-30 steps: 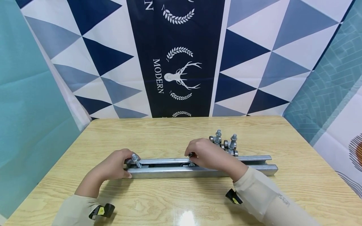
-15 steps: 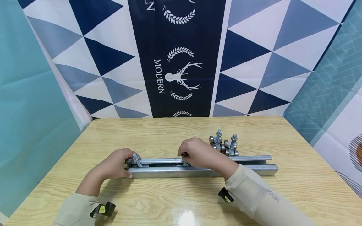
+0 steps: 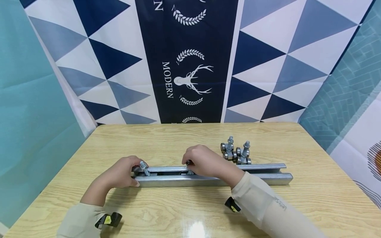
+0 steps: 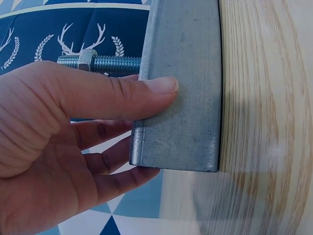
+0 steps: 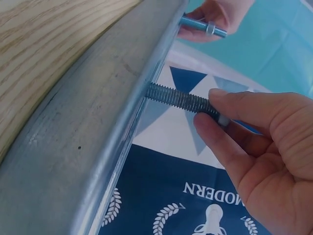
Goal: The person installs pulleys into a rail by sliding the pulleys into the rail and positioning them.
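A long steel channel rail (image 3: 175, 181) lies across the table, its slot facing up. At its left end my left hand (image 3: 123, 172) grips the rail, the thumb (image 4: 161, 88) on the near wall and the fingers on the far side. Beside that hand a bolt with a nut (image 3: 144, 168) sticks up from the slot. Farther right, my right hand (image 3: 200, 162) pinches the upper end of a second threaded bolt (image 5: 178, 98) between thumb and fingertips. This bolt also rises out of the slot; what carries it inside the rail is mostly hidden.
Two roller trolleys (image 3: 229, 148) with small wheels and upright bolts stand behind the rail, right of my right hand. The rail's right end (image 3: 285, 178) is open. A patterned cloth (image 3: 190, 82) hangs behind the wooden table (image 3: 166, 211).
My right hand has slid left along the rail with the pinched bolt, nearer to the left one. The left hand stays on the rail's end.
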Available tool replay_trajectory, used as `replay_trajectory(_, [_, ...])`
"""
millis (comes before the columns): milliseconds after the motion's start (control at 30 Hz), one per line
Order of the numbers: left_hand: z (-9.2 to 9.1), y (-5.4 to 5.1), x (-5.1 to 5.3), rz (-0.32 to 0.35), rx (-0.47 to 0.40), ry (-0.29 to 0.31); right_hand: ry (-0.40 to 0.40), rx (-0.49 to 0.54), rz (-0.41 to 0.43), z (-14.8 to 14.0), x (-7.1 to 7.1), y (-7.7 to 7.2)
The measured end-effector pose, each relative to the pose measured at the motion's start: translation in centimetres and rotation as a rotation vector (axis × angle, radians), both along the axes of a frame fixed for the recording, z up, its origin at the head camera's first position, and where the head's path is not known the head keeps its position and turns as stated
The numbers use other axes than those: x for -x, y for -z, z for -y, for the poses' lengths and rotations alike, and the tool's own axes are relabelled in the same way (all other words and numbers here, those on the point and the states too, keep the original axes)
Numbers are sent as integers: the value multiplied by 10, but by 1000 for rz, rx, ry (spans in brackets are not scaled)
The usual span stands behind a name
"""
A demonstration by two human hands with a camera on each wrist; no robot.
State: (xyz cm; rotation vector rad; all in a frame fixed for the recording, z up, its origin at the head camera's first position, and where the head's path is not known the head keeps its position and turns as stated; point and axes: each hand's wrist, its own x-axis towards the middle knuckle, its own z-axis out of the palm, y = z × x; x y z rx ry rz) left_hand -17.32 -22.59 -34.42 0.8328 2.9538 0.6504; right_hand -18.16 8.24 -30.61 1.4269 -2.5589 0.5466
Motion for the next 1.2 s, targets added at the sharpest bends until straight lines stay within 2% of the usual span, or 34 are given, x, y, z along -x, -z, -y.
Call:
replay_trajectory(367, [1,1,1,0,-9,3,-1,1,3,8,0,1])
replay_trajectory(700, [0,1,0,-1,-8,-6,0,-11,-35,13,-1,2])
replay_trajectory(1000, [-2,0,0,-6,-1,1,7,-5,31,7,-3,6])
replay_trajectory(1200, [0,-1,-1,-2,-3,6,-17,38,16,6,-3,12])
